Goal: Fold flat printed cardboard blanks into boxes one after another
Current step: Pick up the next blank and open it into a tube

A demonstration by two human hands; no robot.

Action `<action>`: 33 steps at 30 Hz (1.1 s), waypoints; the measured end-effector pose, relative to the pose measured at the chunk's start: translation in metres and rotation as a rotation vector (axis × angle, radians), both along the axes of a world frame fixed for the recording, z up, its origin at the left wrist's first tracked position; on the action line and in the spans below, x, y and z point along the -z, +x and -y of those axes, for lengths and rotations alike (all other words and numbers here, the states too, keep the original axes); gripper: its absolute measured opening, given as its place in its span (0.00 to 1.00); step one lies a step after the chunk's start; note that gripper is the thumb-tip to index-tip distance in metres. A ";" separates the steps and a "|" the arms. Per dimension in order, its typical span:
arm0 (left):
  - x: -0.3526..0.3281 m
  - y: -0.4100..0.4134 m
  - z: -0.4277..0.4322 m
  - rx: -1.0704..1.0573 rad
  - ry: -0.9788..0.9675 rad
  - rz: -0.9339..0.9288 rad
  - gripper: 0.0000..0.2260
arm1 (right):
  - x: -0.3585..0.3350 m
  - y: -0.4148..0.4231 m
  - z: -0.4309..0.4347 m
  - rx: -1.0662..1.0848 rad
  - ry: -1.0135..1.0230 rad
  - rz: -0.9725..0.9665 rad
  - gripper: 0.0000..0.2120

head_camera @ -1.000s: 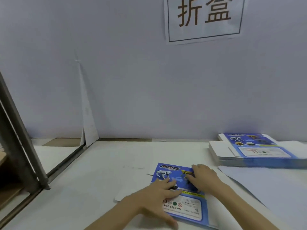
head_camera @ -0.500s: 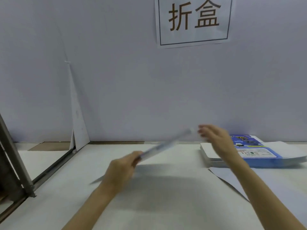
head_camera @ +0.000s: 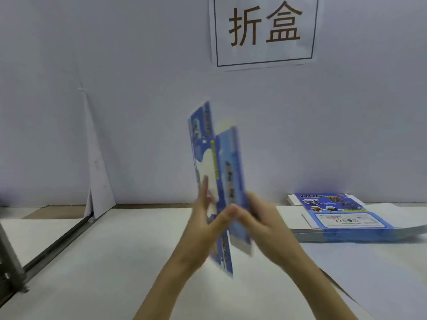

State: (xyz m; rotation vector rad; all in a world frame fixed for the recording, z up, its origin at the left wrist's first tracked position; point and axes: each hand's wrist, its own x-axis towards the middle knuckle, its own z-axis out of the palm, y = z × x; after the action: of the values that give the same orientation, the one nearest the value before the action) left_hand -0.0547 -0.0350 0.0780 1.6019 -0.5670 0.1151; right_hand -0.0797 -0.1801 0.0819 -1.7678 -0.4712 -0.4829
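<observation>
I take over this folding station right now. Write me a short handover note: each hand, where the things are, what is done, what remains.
Left hand: pinches the blank low on its left side.
Right hand: grips the same blank from the right.
Blank: upright in the air above the table, blurred, not yet a box.
Stack of flat blanks: on the table, at the right.
Done: no finished box in view.
Left: fold this blank, then the stack.

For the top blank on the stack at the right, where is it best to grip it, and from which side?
Probably pinch the top blank at its white left edge, coming from the left. It lies flat on the stack, so only an edge can be lifted.
</observation>
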 end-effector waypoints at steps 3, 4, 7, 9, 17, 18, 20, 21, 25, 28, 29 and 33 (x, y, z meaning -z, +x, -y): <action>-0.006 -0.001 -0.004 0.117 -0.222 -0.178 0.29 | -0.002 -0.010 -0.004 -0.243 -0.198 -0.101 0.16; -0.009 0.000 -0.009 0.095 -0.265 -0.207 0.17 | -0.003 -0.011 0.001 -0.202 -0.248 -0.091 0.18; -0.015 0.003 -0.025 0.067 -0.317 -0.322 0.12 | 0.000 -0.011 0.013 -0.020 -0.471 -0.046 0.33; -0.019 0.000 -0.029 0.094 -0.280 -0.360 0.11 | 0.001 -0.011 0.013 -0.001 -0.530 -0.059 0.40; -0.018 -0.008 -0.029 0.297 -0.253 -0.310 0.34 | 0.004 -0.011 0.001 0.078 -0.563 -0.007 0.41; -0.015 -0.009 -0.029 0.331 -0.192 -0.295 0.39 | 0.003 -0.011 0.000 0.121 -0.557 0.028 0.41; -0.011 -0.011 -0.027 0.353 -0.072 -0.255 0.44 | 0.001 -0.012 -0.001 0.189 -0.614 0.090 0.41; -0.010 -0.011 -0.026 0.350 -0.011 -0.221 0.45 | 0.001 -0.014 -0.002 0.212 -0.656 0.123 0.40; -0.011 -0.017 -0.012 0.307 0.372 0.001 0.50 | 0.011 -0.008 -0.003 0.370 -0.588 0.394 0.26; -0.010 -0.021 0.001 0.078 0.488 0.065 0.47 | 0.013 -0.005 0.003 0.345 -0.554 0.409 0.25; -0.010 -0.022 0.003 0.031 0.498 0.074 0.45 | 0.016 -0.004 0.005 0.357 -0.546 0.436 0.25; -0.007 -0.021 0.004 -0.142 0.582 0.130 0.48 | 0.025 0.001 0.004 0.354 -0.356 0.392 0.27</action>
State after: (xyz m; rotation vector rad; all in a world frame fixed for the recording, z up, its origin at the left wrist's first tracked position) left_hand -0.0752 -0.0391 0.0847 2.2145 -0.6216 0.1714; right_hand -0.0790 -0.1840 0.0571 -2.1192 -0.5416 -1.0603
